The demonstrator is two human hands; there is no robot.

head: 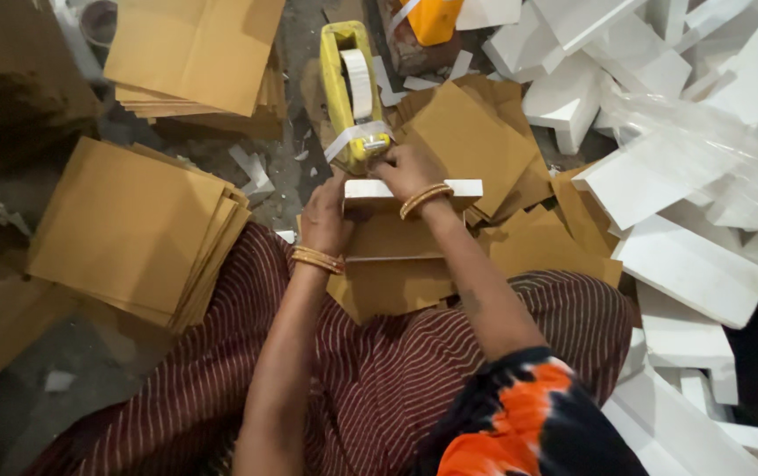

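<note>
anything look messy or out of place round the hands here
Yes. White scraps litter the floor beside the yellow tape dispenser, and white foam blocks lie jumbled at the right. The left hand and right hand hold a foam block squarely.

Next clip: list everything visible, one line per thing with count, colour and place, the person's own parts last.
tape dispenser: one, yellow, white tape roll, top centre on the floor
white block: one, under both hands, on a folded brown piece
cardboard sheets: several stacks, brown, left, top left and centre
foam pieces: many, white, heaped on the right
plastic film: clear, over the right heap
orange container: one, top edge
left hand: gold bangles, holding the block's left end
right hand: gold bangles, at the dispenser's tape end
</note>
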